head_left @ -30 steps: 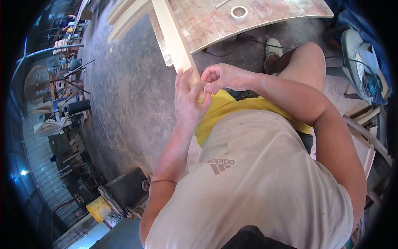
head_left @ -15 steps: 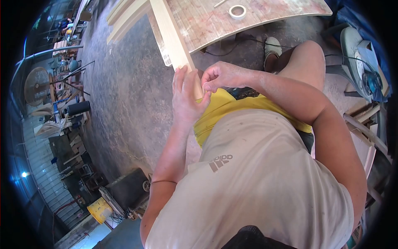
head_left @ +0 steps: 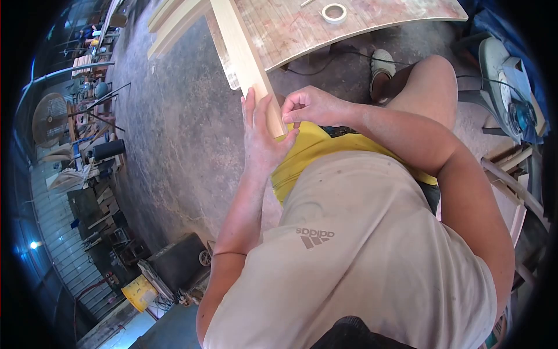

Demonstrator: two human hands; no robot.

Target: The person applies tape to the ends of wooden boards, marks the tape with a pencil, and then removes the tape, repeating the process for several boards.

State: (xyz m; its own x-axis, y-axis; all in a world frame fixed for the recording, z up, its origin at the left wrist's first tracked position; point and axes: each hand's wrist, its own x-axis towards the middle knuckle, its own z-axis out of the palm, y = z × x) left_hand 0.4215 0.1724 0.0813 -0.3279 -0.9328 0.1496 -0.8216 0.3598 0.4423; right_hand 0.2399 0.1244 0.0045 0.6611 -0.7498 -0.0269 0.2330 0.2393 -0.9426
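Note:
A long pale wooden board (head_left: pixel 247 55) runs from the top of the view down to my lap, along the left edge of a worn wooden table (head_left: pixel 308 35). Around the board's near end, my left hand (head_left: pixel 263 131) has its fingers over the face and its thumb by the end. My right hand (head_left: pixel 305 107) is at the board's right edge, thumb and index finger pinched together; whatever is between them is too small to make out. On the table lies a roll of tape (head_left: pixel 334 13).
More pale boards (head_left: pixel 177 26) stand at the upper left above the concrete floor. To the right is a chair (head_left: pixel 494 75) with a power tool (head_left: pixel 521 116) and its cable. A fan (head_left: pixel 50 120) and a yellow bucket (head_left: pixel 139 292) are at the left.
My left hand's fingers have shifted and spread a little on the board. The fingers of my right hand have moved slightly up and away from my left thumb.

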